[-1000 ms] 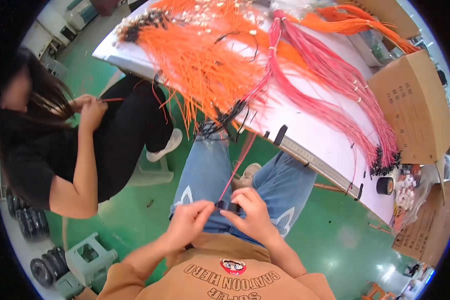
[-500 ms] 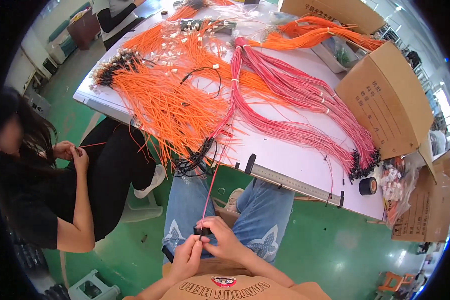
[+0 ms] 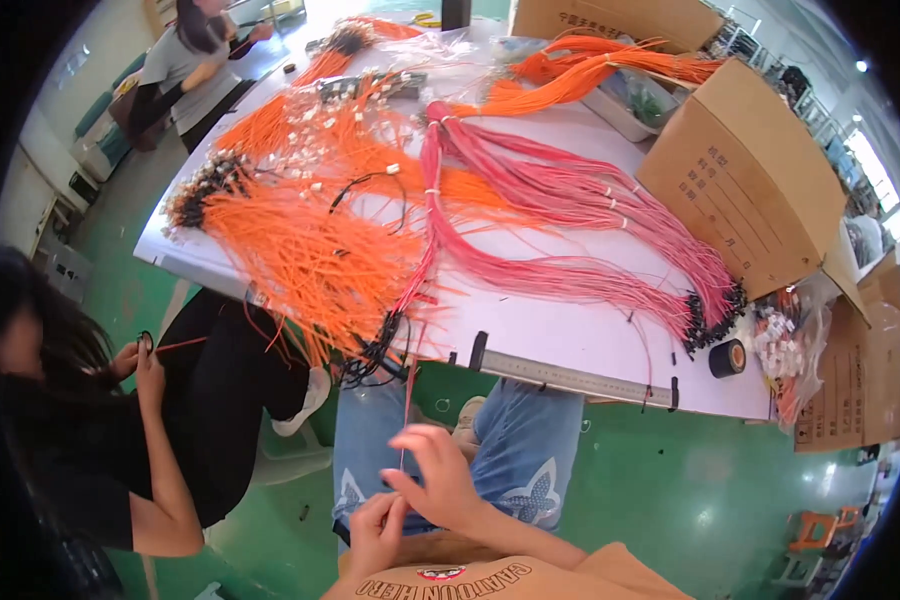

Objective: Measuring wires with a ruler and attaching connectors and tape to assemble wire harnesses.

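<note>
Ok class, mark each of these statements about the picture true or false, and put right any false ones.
1. The tape roll is on the table. True.
2. The ruler lies on the floor. False: the ruler lies along the table's near edge.
3. A pink strand runs from the table down toward the wearer's hands. True.
4. The wearer's right hand rests on the box. False: the right hand is off the table, close to the left hand.
5. The stool at the far right is blue. False: the stool is orange.
</note>
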Demonstrator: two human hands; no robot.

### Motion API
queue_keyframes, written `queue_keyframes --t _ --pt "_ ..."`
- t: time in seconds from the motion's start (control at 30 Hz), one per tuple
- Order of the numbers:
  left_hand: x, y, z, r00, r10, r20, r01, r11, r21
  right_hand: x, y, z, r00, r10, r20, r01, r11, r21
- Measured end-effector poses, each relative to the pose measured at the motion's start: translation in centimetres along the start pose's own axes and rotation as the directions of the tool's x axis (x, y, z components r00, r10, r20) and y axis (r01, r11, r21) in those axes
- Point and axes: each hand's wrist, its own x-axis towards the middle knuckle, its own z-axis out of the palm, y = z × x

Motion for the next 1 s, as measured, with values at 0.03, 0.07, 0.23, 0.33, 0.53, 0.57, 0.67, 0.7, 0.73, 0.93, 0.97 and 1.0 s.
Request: queue_keyframes --t 0.03,0.07,0.23,0.33,0.53,0.57,0.67,0.7,0.73,0.93,0.97,1.0 --pt "-0.2 0.0 0.1 1.0 0.003 0.008 -0.003 1.0 -0.005 -1.2 0.7 -0.6 1.0 0.003 -0.005 -0.003 1.0 -0.008" --pt "-0.5 0.1 -0.2 0.985 -0.172 0.031 0.175 0.974 -0.145 -2.2 1.4 -1.3 0.995 0.057 0.079 -0.061 0.997 0.054" --pt "0.1 2.0 -0.4 0.981 -0.194 0.007 0.193 0.967 -0.168 -3.1 2.4 -0.5 0.96 0.033 0.279 -0.1 0.968 0.23" --pt "1.2 1.1 -1.8 0.971 -0.237 0.013 0.237 0.967 -0.094 -3.1 3.9 -1.1 0.943 -0.046 0.329 0.013 0.995 0.1" --pt "0.9 1.7 -1.0 1.0 0.002 0.004 -0.003 0.954 0.299 0.0 1.4 -1.8 0.979 0.11 0.171 -0.089 0.988 -0.127" --pt "0.8 1.6 -0.8 1.0 0.002 0.003 -0.002 0.954 0.301 0.9 0.7 -0.9 0.979 0.11 0.171 -0.089 0.988 -0.125" --pt "1.2 -0.4 -1.0 0.982 0.19 0.012 -0.19 0.967 0.168 1.8 -0.6 1.2 1.0 0.001 0.005 0.0 0.987 -0.159" --pt "1.4 -0.1 -1.3 0.981 0.195 0.017 -0.195 0.967 0.162 0.9 -0.1 0.6 1.0 0.001 0.001 -0.001 0.986 -0.167" --pt "1.1 0.8 -1.7 0.994 -0.104 0.033 0.105 0.994 -0.031 -0.3 0.7 -0.5 0.997 0.069 -0.026 -0.07 0.997 -0.043" --pt "0.9 0.5 -1.3 0.942 -0.312 0.125 0.335 0.903 -0.268 -2.7 3.4 1.1 0.956 0.053 0.287 -0.131 0.957 0.26" --pt "1.2 0.3 -1.5 0.941 -0.297 0.16 0.33 0.908 -0.258 -3.0 3.9 1.3 0.964 0.072 0.256 -0.136 0.96 0.245" --pt "1.6 0.0 -1.8 0.974 -0.215 0.07 0.225 0.952 -0.209 -3.3 4.5 1.6 0.962 0.046 0.269 -0.084 0.988 0.132"
